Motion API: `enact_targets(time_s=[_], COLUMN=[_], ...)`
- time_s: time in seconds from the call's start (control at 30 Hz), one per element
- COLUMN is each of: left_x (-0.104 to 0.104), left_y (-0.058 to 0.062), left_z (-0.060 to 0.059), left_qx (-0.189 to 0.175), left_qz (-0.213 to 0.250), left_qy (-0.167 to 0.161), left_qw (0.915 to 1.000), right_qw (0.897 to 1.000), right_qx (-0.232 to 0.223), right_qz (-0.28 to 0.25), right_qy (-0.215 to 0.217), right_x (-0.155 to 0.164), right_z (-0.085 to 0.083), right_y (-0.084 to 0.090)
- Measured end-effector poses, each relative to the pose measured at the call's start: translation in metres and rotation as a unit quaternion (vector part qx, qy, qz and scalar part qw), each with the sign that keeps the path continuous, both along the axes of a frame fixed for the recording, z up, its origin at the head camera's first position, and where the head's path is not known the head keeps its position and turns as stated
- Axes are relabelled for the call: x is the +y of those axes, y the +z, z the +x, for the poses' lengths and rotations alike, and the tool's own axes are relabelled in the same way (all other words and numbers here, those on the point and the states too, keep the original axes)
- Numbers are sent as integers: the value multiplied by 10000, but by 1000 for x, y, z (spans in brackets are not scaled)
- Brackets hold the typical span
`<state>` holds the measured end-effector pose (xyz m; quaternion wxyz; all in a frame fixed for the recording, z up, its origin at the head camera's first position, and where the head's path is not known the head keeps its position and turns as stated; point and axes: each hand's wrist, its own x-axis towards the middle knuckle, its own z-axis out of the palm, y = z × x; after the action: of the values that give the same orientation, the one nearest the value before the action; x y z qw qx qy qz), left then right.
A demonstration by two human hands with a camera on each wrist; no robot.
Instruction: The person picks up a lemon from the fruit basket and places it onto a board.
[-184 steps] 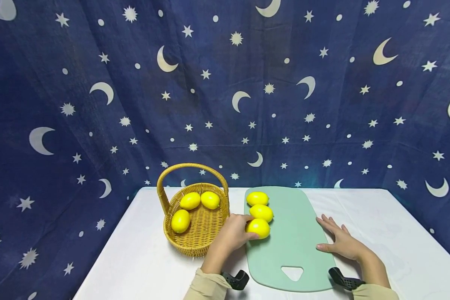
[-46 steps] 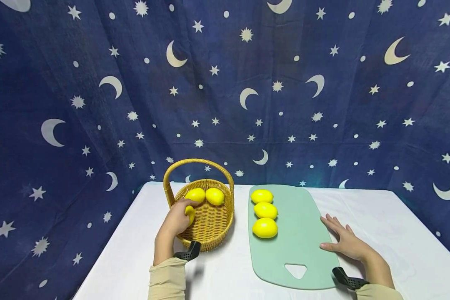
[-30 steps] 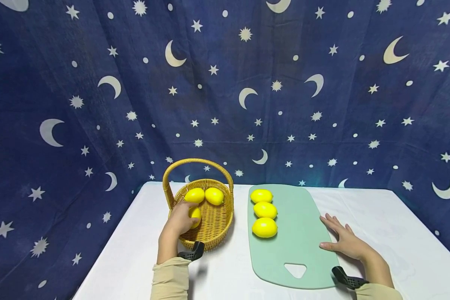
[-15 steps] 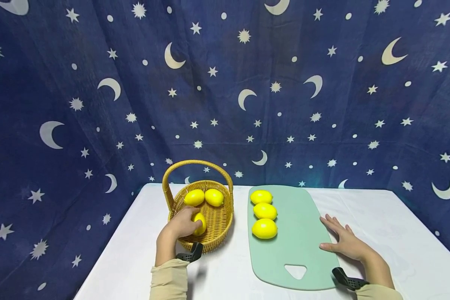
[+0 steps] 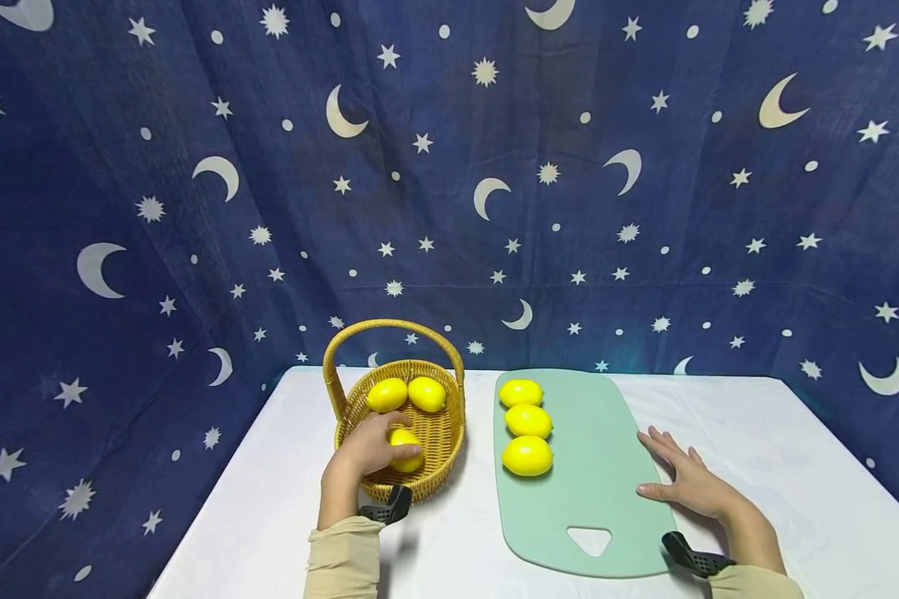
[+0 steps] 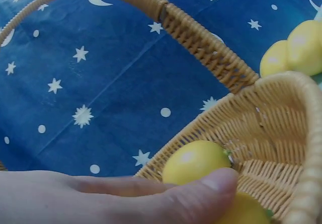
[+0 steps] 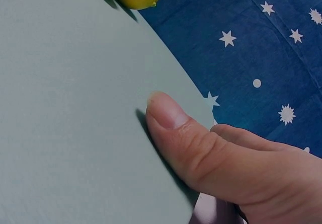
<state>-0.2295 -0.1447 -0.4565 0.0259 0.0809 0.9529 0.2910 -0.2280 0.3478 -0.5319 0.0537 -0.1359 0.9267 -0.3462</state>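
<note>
A yellow wicker basket (image 5: 423,486) with a tall handle stands at the table's left. My left hand (image 5: 367,449) reaches into it and grips a lemon (image 5: 408,439) near the front wall. In the left wrist view my thumb (image 6: 216,183) lies over that lemon (image 6: 246,213), with another lemon (image 6: 193,161) just behind. Two more lemons (image 5: 386,394) lie at the basket's back. Three lemons (image 5: 527,455) sit in a row on a pale green cutting board (image 5: 592,466). My right hand (image 5: 685,484) lies flat at the board's right edge, thumb (image 7: 168,113) touching the board (image 7: 65,108).
The table (image 5: 757,449) has a white cover. A dark blue cloth with moons and stars (image 5: 449,166) hangs close behind it and down the left side. Black wrist mounts (image 5: 389,506) show at both cuffs.
My left hand left the board's front lemon, went to the basket and took hold of the lemon at its left. It has since carried that lemon rightward toward the basket's front. The right hand stayed put.
</note>
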Motion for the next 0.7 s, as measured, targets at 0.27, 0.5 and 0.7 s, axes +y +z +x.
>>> enact_targets(time_s=[0.27,0.5,0.7], left_x=[4,0,-1], left_y=[-4,-2,1], left_z=[-4,-1,0], left_qx=[194,-68,-153], left_qz=[255,246,261], left_qy=[45,-142,-21], left_qw=[9995,9996,9995], right_qw=[10000,10000,10000], right_qx=[-25,-29,-32], right_qz=[-39,8,2], right_qy=[-19,-32,-34], right_x=[-1,0,1], right_z=[1,0,-1], right_y=[2,1,-1])
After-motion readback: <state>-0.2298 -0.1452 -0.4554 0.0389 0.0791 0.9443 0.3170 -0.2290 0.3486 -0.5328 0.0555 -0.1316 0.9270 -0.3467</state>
